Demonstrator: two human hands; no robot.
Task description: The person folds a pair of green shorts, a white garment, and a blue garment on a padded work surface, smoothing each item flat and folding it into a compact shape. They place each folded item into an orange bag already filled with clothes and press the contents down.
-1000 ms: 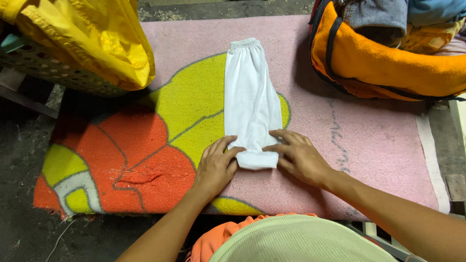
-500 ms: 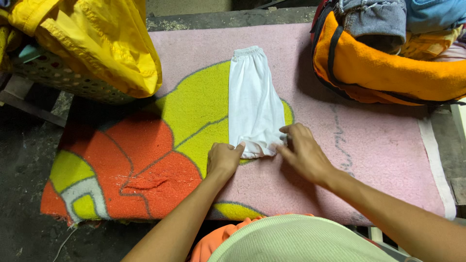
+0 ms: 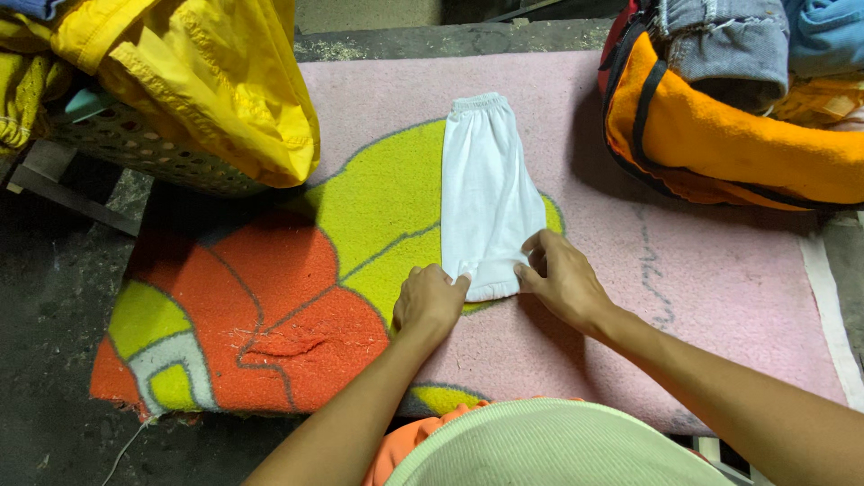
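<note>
- left hand (image 3: pixel 430 301) curled, fingertips pinched on the near left corner of a small white folded cotton garment (image 3: pixel 486 193) with an elastic band at its far end.
- right hand (image 3: pixel 560 281) pressed on the near right corner of the same garment, fingers closed over the rolled-up near hem.
- rest of the garment stretched straight away from both grips, flat, narrow at the far band, wider toward the hands.
- near edge turned over between the two hands into a short thick fold.
- under the hands and garment, a pink fuzzy mat (image 3: pixel 720 297) with a yellow and orange pattern.
- far left of the grips, a pale woven plastic basket (image 3: pixel 153 153) draped with yellow cloth (image 3: pixel 207 81).
- far right of the grips, an orange bag (image 3: pixel 729 144) piled with clothes.
</note>
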